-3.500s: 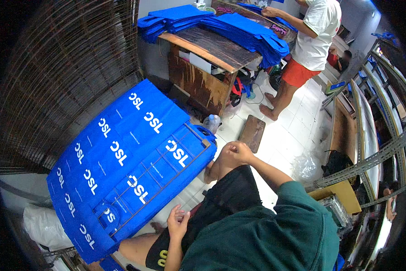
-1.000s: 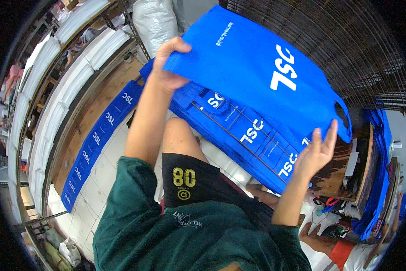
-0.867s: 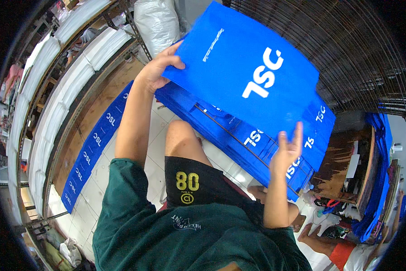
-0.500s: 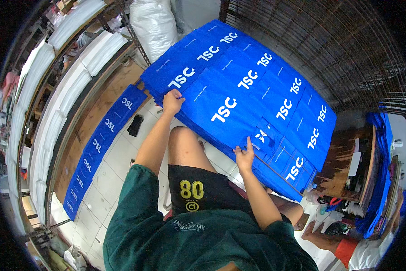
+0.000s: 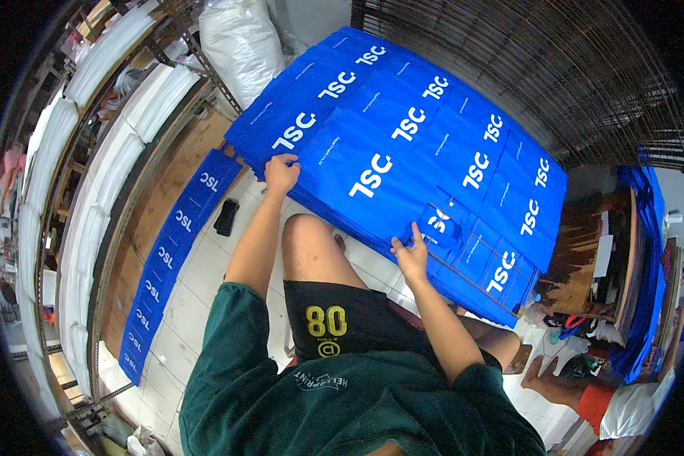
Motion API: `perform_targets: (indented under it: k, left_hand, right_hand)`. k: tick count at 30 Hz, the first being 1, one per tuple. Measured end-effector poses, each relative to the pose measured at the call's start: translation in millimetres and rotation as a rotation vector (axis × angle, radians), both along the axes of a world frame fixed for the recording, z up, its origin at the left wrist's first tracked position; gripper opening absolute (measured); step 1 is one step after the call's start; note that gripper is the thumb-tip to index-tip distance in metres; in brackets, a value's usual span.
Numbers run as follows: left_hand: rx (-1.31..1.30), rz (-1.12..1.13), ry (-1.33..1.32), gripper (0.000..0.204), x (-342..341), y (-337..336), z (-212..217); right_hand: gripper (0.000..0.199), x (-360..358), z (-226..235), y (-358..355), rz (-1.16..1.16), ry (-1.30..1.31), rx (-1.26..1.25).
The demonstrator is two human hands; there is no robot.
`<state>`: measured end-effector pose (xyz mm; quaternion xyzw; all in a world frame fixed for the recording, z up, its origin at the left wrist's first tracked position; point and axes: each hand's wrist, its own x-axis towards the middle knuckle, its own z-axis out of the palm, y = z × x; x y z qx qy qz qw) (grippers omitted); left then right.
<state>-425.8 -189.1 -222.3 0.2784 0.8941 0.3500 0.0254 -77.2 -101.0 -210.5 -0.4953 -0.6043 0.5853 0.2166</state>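
Note:
Several blue fabric panels [image 5: 342,156] with white print lie overlapping across a broad, low surface in front of me. My left hand [image 5: 282,175] is closed at the near left edge of the panels, its fingertips pinching the fabric. Farther right along the same edge, my right hand [image 5: 412,257] has its index finger stretched out and its thumb apart, touching the edge of the blue material. Just beyond that hand lies a small dark-blue printed piece [image 5: 442,225], and a thin rod [image 5: 475,285] runs along the edge beside it.
On the left, a rack [image 5: 102,251] carries stacks of white sheets [image 5: 121,159], with a strip of blue printed pieces [image 5: 176,254] along its side. A black phone [image 5: 225,217] lies on the tiled floor. A white sack [image 5: 239,49] stands behind. Another person's leg [image 5: 558,387] shows at lower right.
The view has shifted slightly. My left hand stays at the left edge, its fingers now lying flatter over the fabric. My right hand remains at the near edge with its index finger out.

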Motion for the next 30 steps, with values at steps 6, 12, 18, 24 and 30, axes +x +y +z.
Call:
perform_targets:
  k: [6, 12, 18, 24, 30]
  left_hand:
    - [-0.034, -0.01, -0.082, 0.029, -1, 0, 2]
    - [-0.016, 0.015, -0.107, 0.028, 4, 2, 2]
    - [-0.036, 0.0, -0.009, 0.031, 6, -3, 3]
    - [0.104, -0.074, 0.149, 0.042, 53, 0, 43]
    - [0.41, -0.609, -0.365, 0.041, 214, -2, 110]
  right_hand:
    - [0.075, 6, -38, 12, 0.032, -0.089, 0.134]
    - [0.077, 8, -41, 15, 0.038, -0.091, 0.089]
    - [0.073, 9, -37, 10, 0.049, -0.12, 0.179]
    - [0.059, 34, -14, 3, 0.034, -0.074, 0.275]
    - [0.044, 116, 24, 15, -0.131, 0.05, 0.334]
